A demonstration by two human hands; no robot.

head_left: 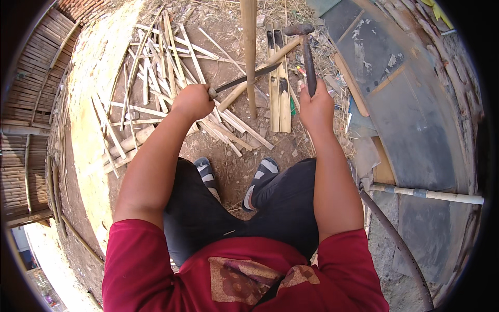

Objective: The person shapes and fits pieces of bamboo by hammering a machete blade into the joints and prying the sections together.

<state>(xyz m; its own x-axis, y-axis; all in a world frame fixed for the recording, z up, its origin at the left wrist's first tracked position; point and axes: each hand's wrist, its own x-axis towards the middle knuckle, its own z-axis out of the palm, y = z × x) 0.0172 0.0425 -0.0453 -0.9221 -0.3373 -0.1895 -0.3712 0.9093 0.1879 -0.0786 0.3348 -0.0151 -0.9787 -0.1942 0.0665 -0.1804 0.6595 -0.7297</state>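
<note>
My left hand (195,102) is closed around the handle of a machete (231,83). Its dark, curved blade points right and crosses an upright bamboo pole (249,47). Whether the edge sits inside the pole I cannot tell. In my right hand (317,108) is a hammer (309,62), held up with its head (299,29) to the right of the pole. Behind the blade a bamboo stick (236,96) slants from lower left to upper right. Split bamboo halves (280,112) lie on the ground between the pole and my right hand.
A heap of thin bamboo strips (166,57) covers the ground ahead on the left, with thicker bamboo pieces (130,143) nearer me. Dark boards (421,119) line the right side. A bamboo-slat wall (36,67) stands at far left. My feet (260,179) rest on bare soil.
</note>
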